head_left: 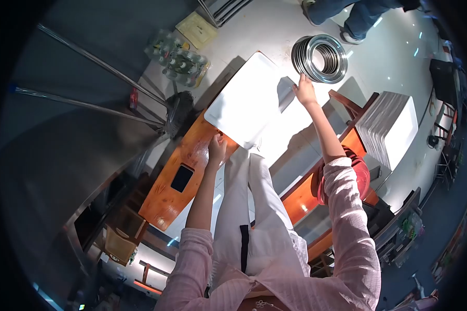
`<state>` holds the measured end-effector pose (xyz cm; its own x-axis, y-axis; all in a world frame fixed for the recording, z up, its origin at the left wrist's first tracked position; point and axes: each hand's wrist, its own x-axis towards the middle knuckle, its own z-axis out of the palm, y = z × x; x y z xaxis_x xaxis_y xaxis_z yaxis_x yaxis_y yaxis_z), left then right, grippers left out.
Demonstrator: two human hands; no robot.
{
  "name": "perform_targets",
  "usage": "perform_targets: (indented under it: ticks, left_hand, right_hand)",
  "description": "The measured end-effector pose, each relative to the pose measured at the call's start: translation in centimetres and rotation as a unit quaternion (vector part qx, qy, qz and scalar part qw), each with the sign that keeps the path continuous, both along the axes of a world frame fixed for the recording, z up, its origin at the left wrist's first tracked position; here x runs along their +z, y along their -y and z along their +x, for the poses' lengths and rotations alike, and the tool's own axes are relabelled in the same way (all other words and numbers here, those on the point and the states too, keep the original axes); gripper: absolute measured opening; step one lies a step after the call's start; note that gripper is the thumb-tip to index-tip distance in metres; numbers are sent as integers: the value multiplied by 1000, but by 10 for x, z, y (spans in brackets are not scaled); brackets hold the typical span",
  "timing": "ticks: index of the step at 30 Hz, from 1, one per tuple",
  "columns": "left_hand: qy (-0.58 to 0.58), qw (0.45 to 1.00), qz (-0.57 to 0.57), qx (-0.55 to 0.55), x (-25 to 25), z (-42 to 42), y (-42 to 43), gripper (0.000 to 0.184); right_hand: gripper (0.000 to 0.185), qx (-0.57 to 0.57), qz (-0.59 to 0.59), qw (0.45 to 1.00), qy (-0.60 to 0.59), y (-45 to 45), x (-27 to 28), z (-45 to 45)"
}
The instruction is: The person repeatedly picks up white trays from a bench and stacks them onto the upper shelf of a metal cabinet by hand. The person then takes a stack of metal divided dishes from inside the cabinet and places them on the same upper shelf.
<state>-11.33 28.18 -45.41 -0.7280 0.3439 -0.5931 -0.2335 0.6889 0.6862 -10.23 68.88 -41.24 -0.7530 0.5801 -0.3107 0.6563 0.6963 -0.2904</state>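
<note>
My left hand [217,149] is over the wooden bench, beside the near edge of a large white tray [244,96]. Its fingers are curled in, and what they hold, if anything, is hidden. The tray is strongly lit and covers the far end of the bench. My right hand [306,92] reaches forward, thumb apart from the fingers, and its fingertips meet the near edge of a stack of round steel rings or dishes [335,74]. I cannot tell whether it grips them. A black phone [182,178] lies on the bench near my left forearm.
A tall stack of white trays [392,127] stands on the right bench, near a round red plastic object [361,177]. Packed bottles [181,65] stand on the floor at far left, near metal poles [104,65]. A person's legs [363,20] are at top right.
</note>
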Motion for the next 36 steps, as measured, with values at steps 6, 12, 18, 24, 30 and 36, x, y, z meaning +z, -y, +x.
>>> perform_targets:
  ticks: [6, 12, 18, 24, 30, 36]
  left_hand:
    - [143, 979, 39, 144, -36, -2, -7, 45]
    - [226, 943, 142, 197, -45, -2, -25, 47]
    - [101, 981, 61, 155, -52, 0, -22, 46]
    - [78, 988, 36, 130, -14, -1, 7, 39]
    - [129, 970, 82, 191, 67, 0, 40, 27]
    - [93, 960, 111, 239, 114, 22, 83, 22]
  right_hand:
    - [49, 30, -10, 996, 87, -4, -34, -30]
    - [17, 25, 10, 999, 44, 1, -60, -30]
    - [13, -1, 7, 1000, 3, 5, -55, -18]
    - [12, 12, -27, 999, 31, 24, -36, 10]
    - [18, 86, -114, 986, 87, 43, 0, 55]
    - [27, 25, -181, 980, 77, 73, 82, 92]
